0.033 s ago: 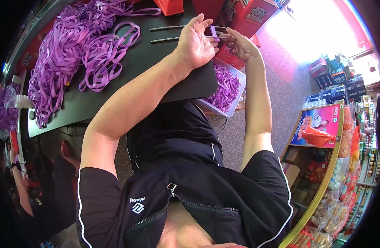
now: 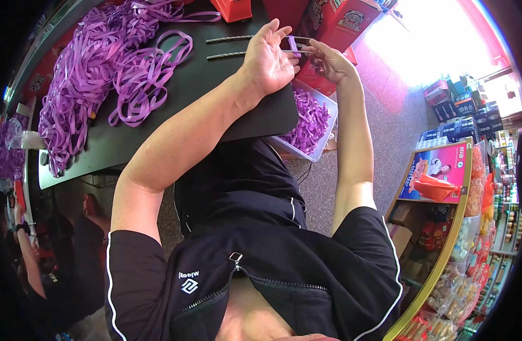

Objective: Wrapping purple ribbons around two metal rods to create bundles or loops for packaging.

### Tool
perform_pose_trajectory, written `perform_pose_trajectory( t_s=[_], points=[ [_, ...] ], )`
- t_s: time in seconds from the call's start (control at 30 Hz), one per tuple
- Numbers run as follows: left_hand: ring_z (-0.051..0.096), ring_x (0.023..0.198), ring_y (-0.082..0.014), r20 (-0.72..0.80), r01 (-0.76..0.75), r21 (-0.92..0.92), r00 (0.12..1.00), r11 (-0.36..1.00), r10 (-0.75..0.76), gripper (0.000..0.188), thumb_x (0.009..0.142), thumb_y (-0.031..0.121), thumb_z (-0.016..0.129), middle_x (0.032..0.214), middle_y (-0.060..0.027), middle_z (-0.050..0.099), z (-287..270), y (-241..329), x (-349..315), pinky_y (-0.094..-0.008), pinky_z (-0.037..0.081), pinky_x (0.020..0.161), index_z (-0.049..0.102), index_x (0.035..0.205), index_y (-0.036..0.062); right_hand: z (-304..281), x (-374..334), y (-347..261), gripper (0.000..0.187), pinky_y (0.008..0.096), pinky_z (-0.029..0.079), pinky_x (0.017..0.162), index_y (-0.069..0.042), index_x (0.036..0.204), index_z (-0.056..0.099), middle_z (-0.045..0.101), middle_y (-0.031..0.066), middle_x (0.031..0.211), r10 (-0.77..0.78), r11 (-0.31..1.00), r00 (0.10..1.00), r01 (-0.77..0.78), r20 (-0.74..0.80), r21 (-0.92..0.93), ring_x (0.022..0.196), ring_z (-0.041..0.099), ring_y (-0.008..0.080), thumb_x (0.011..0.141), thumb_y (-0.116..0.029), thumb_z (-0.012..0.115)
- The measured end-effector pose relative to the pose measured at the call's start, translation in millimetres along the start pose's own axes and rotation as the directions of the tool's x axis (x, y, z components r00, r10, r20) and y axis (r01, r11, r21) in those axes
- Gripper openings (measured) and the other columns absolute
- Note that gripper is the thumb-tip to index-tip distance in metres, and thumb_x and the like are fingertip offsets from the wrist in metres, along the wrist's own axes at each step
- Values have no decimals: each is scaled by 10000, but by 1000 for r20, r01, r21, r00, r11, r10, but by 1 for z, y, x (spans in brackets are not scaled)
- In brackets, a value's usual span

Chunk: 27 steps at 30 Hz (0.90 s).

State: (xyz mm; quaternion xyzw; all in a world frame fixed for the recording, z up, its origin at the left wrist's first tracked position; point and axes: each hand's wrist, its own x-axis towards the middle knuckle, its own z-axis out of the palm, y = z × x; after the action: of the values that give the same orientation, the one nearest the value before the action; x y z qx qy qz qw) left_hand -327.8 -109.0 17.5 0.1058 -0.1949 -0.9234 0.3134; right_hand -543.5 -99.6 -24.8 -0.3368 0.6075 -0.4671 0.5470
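Note:
Two thin, twisted metal rods [image 2: 227,55] lie parallel above the table's far right corner. A strip of purple ribbon [image 2: 293,45] loops across both of them. My left hand [image 2: 266,62] is turned palm up in front of the rods, hiding their middle. Its upper fingers stick out, while the lower ones curl in against the ribbon. Just right of the ribbon, my right hand [image 2: 333,63] pinches the rods' right ends between thumb and forefinger. Its other fingers are bent and partly hidden.
A big tangle of purple ribbon [image 2: 85,74] covers the dark table's [image 2: 215,96] left side. Below the right corner stands a pale bin [image 2: 331,125] of short purple ribbon pieces. Red boxes [image 2: 346,23] are beyond; a goods cabinet [image 2: 437,244] stands right. Another person's arm [image 2: 28,250] shows far left.

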Motion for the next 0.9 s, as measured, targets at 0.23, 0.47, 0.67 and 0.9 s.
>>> perform_pose_trajectory(
  t_s=[0.23,0.47,0.67,0.9],
  points=[
    [-64,1401,-420,19,4,12,1000,1000,-4,711,882,505,489,1462,-364,-60,0,2,0,-486,-76,1126,233,1421,119,-2,6,-7,182,222,306,590,-162,864,717,606,-98,734,-13,1000,998,12,58,23,627,466,28,747,-299,744],
    [-108,1399,-413,71,14,-10,997,1000,-13,733,876,508,504,1461,-359,-104,-3,1,0,-484,-81,1125,220,1431,124,-6,10,-3,171,218,332,588,-150,855,704,607,-99,732,-20,999,998,18,57,31,626,482,31,754,-283,743],
    [-134,1398,-406,10,5,-57,1000,998,-5,759,874,504,514,1458,-348,-147,-1,2,-1,-481,-71,1128,192,1447,126,11,32,29,178,301,454,686,-109,1003,638,650,20,876,86,960,952,-158,293,231,766,610,138,846,-192,627],
    [-132,1398,-409,31,-11,-32,999,999,12,775,877,507,510,1459,-346,-150,0,1,0,-473,-60,1131,167,1459,127,35,70,62,165,315,563,656,-62,1040,578,644,106,910,-217,737,873,-147,437,660,775,652,191,877,-69,555]
  ],
)
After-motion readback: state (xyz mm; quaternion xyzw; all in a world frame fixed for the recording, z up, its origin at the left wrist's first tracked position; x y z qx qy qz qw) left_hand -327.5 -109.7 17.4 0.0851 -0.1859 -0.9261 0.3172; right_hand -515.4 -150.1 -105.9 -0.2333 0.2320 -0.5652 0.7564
